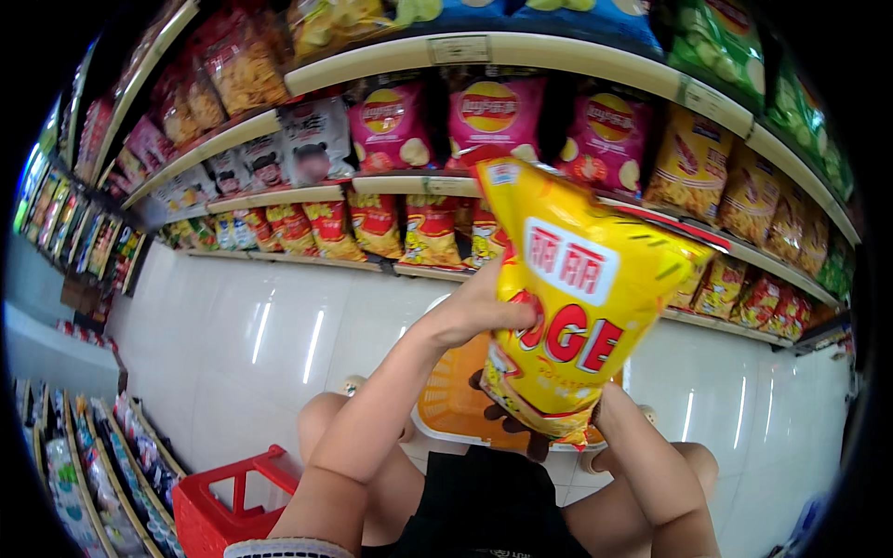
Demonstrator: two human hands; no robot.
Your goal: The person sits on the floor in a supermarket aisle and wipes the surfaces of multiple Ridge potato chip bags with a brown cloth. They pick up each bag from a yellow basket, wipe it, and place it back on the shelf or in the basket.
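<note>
A large yellow bag of potato snacks (579, 279) is held up in front of me, its printed front facing the camera and its body tilted. My left hand (481, 307) grips it at the left side, thumb across the front. By the lower right corner of the bag is my right hand (605, 404), mostly hidden behind it, so its grip cannot be made out. Dark brown finger-like shapes show below the bag's left edge, over an orange plastic basket (446, 390) with a white rim. The basket stands on the floor between my legs.
Curved-looking shelves (418, 184) of snack bags span the front, with pink chip bags (391, 125) above and red-and-yellow bags (328, 227) on the lowest level. A red plastic stool (230, 502) stands at my left, near more stocked shelves (91, 481). The floor is glossy tile.
</note>
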